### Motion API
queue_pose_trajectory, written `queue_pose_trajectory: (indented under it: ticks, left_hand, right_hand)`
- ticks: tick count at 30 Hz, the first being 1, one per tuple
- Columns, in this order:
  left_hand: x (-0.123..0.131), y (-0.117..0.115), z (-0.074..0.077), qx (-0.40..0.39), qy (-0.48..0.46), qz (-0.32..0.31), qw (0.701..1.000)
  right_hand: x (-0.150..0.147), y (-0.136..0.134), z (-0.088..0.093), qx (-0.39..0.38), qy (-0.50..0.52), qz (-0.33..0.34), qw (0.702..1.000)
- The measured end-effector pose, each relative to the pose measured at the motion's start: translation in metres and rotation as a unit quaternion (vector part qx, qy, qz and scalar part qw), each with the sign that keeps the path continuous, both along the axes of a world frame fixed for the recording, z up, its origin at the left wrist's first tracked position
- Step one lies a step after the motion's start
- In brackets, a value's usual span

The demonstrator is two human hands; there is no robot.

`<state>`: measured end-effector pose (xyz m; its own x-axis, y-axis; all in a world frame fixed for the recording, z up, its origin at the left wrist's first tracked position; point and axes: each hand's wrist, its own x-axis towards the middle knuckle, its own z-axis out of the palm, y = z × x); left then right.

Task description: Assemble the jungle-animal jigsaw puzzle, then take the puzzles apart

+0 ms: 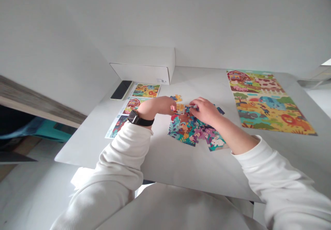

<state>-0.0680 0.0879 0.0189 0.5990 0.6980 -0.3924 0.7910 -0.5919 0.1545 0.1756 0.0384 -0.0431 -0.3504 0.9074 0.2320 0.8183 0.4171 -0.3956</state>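
Note:
A partly joined jigsaw puzzle (184, 128) with teal, red and purple animal pictures lies on the table in front of me. My left hand (165, 105), a dark watch (136, 118) on its wrist, is over the puzzle's upper left edge. Its fingers are curled, and whatever they grip is hidden. Close to those fingertips are orange-yellow puzzle pieces (178, 98). At the puzzle's upper middle, my right hand (204, 110) has thumb and fingers closed on a small dark blue puzzle piece (188, 108). That hand covers part of the puzzle.
Two finished puzzles (271, 102) lie at the right. Picture sheets (146, 90) are at the left, partly under my left forearm. Behind them are a dark phone (122, 90) and a white box (141, 73) against the wall. The table's left edge (74, 133) slants away.

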Motion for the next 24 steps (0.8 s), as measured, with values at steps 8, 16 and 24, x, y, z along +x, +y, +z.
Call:
queue_pose_trajectory:
  ticks: [8, 16, 24]
  left_hand:
    - [-0.008, 0.001, 0.021, 0.029, -0.128, 0.008, 0.991]
    - [-0.005, 0.009, 0.004, 0.024, -0.15, 0.05, 0.987]
    - [-0.023, 0.029, -0.027, 0.141, -0.045, 0.167, 0.975]
  right_hand:
    - [-0.018, -0.005, -0.004, -0.059, 0.024, 0.072, 0.995]
    - [-0.011, -0.006, -0.006, -0.071, -0.064, 0.079, 0.992]
    - [-0.006, -0.01, 0.006, -0.074, -0.086, 0.069, 0.991]
